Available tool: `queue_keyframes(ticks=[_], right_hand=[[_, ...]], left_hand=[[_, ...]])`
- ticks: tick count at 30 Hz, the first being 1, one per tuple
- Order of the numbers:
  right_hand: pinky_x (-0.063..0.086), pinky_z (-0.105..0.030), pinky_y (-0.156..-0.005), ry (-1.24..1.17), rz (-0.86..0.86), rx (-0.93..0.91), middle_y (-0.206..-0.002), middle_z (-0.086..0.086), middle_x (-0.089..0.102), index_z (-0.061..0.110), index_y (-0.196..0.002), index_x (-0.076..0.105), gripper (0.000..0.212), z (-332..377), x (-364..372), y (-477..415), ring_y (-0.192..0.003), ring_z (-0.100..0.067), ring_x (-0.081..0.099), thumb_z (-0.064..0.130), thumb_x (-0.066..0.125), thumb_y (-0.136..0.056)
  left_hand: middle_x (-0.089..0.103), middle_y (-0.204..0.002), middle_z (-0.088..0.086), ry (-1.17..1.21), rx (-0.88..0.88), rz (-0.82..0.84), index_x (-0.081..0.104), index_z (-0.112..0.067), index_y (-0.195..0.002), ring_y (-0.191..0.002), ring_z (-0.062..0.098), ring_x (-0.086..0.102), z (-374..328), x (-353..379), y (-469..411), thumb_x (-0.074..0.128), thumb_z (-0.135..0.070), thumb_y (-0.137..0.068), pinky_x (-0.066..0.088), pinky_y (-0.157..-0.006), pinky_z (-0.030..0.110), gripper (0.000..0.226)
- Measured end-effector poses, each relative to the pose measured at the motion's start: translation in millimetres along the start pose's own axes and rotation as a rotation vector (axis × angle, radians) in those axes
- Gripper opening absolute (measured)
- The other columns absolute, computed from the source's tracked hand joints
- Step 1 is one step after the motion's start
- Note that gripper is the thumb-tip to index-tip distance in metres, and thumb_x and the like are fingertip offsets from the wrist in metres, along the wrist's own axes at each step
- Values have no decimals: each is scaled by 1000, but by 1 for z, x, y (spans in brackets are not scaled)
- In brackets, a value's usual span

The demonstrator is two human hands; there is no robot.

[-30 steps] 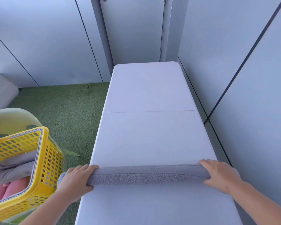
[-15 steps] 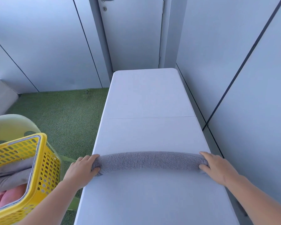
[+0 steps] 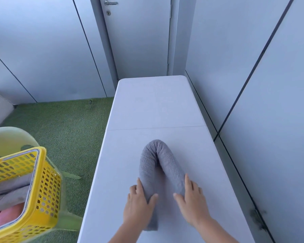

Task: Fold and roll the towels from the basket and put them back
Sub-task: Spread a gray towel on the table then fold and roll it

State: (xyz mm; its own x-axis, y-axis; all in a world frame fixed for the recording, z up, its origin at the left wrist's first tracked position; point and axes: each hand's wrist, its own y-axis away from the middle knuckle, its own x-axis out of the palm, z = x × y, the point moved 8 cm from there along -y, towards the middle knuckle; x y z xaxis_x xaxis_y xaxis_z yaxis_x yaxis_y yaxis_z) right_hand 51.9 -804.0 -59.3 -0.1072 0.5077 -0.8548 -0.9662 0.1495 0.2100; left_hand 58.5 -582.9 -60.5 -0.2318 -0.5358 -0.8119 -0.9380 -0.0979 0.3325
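1. On the near half of the white table [image 3: 156, 106]: one grey towel [image 3: 156, 148], rolled into a long thick sausage and bent in the middle into a narrow upside-down U, round bend pointing away, both ends toward the person.
2. Terry cloth, soft and fuzzy, with a fine looped surface along the whole roll.
3. Left hand [image 3: 139, 204] holding the left leg of the U: thumb on the inner side, fingers along the outer side, curled round the roll. End of this leg sticking out below the hand, toward the near edge.
4. Right hand [image 3: 191, 199] gripping the right leg the same way, thumb inside, fingers outside; end of that leg hidden under the palm.
5. Between the two legs, a wedge of bare table, widest at the hands and closing toward the bend.
6. Table top smooth and matt, with rounded corners and a thin straight seam across it, just beyond the bend.
7. To the left, off the table: a yellow plastic basket [image 3: 49, 186], walls pierced with rows of small oval holes, rim smooth. Inside, folded grey towels [image 3: 9, 192] above something pink [image 3: 5, 214].
8. Under and behind the basket: a pale green chair [image 3: 7, 139], semi-transparent plastic, curved back.
9. Floor of green artificial grass [image 3: 60, 128], short and rough.
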Motion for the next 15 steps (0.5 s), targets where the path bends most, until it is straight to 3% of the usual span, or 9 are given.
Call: queue_keyframes(ticks=[3, 4, 5, 7, 9, 11, 13, 15], right_hand=[[33, -43, -110, -19, 86, -37, -154, 2, 25, 20, -156, -1, 118, 26, 8, 9, -137, -22, 29, 83, 43, -67], [31, -42, -110, 20, 104, -53, -155, 4, 23, 20, -156, -3, 127, 30, 7, 10, -139, -20, 26, 88, 45, -60], [30, -42, -111, 80, 123, -74, -155, 4, 21, 20, -156, -5, 135, 31, 6, 10, -140, -20, 25, 91, 47, -54], [28, -41, -111, 244, 143, -167, -153, 3, 22, 19, -155, -8, 139, 31, 2, 10, -139, -20, 25, 87, 51, -50], [25, -39, -113, 365, 156, -313, -151, 3, 25, 22, -155, -9, 126, 32, -3, 8, -136, -21, 27, 73, 53, -58], [19, -38, -114, 420, 207, -444, -150, 5, 27, 26, -155, -5, 114, 33, -9, 3, -136, -19, 25, 59, 54, -63], [13, -42, -116, 498, 252, -519, -151, 7, 25, 30, -155, -3, 111, 32, -16, -6, -140, -20, 19, 52, 59, -65], [8, -51, -118, 590, 261, -505, -157, 4, 17, 32, -154, -9, 112, 30, -19, -16, -146, -25, 9, 47, 63, -69]], left_hand=[[51, -131, -8, 352, 6, 127, 33, -39, -148, -129, 17, 51, -26, 26, 15, 36, -59, -100, 40, -97, 32, 52], [59, -130, -10, 476, -21, 178, 49, -35, -141, -125, 14, 56, -29, 28, 18, 35, -63, -98, 43, -100, 34, 54], [68, -124, -9, 585, -49, 222, 65, -28, -127, -112, 12, 64, -28, 26, 19, 36, -69, -92, 49, -99, 39, 61], [75, -99, -7, 625, -15, 307, 74, -18, -98, -83, 10, 69, -27, 18, 20, 39, -66, -85, 53, -90, 44, 61], [71, -85, -8, 360, 210, 315, 67, -16, -86, -77, 6, 61, -35, 6, 18, 45, -51, -88, 51, -89, 41, 41], [67, -91, -16, 47, 474, 216, 68, -27, -97, -90, 0, 52, -50, -12, 18, 52, -44, -89, 48, -88, 32, 24], [59, -113, -21, -189, 691, 76, 59, -38, -123, -110, 4, 42, -67, -28, 14, 55, -48, -86, 41, -93, 25, 39], [41, -138, -15, -389, 804, 45, 34, -36, -146, -128, 11, 32, -76, -27, 6, 59, -56, -80, 31, -110, 31, 73]])
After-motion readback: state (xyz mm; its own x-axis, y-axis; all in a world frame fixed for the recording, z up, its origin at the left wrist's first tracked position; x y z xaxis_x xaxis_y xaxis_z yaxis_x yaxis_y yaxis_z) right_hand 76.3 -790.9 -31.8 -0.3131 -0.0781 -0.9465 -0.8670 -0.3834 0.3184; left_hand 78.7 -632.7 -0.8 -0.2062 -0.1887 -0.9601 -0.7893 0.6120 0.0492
